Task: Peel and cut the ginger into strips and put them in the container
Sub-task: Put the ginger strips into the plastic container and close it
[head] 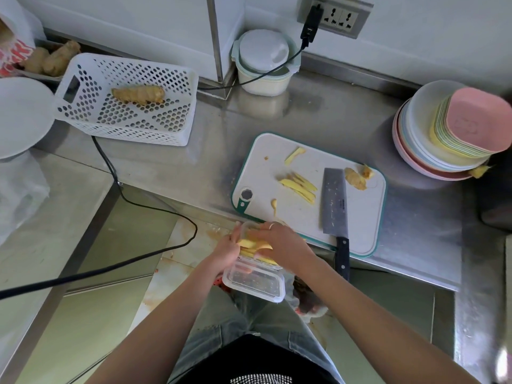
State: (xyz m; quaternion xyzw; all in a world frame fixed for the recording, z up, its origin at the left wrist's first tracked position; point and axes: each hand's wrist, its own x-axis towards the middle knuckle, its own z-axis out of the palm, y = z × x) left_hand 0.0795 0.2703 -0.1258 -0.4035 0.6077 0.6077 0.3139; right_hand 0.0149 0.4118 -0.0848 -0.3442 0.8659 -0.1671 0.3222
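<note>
At far left a white perforated basket [124, 101] sits on the steel surface [216, 162] with one unpeeled ginger root [138, 94] inside. Toward the middle, below the surface's front edge, the left hand [227, 249] holds the clear plastic container [253, 281] from its left side, fingers curled against its wall. A bunch of yellow ginger strips [253, 245] lies between the two hands, just over the container's far end. The right hand [279, 241] covers the strips from the right, fingers bent down on them; its grip seems to pinch them, though the fingertips are hidden. Further right, the cutting board [360, 234] carries more cut strips [300, 187], a cleaver [333, 202] lying flat, and a peel scrap [356, 178] touching the blade's far corner. At far right stands a stack of pastel plates [443, 134].
</note>
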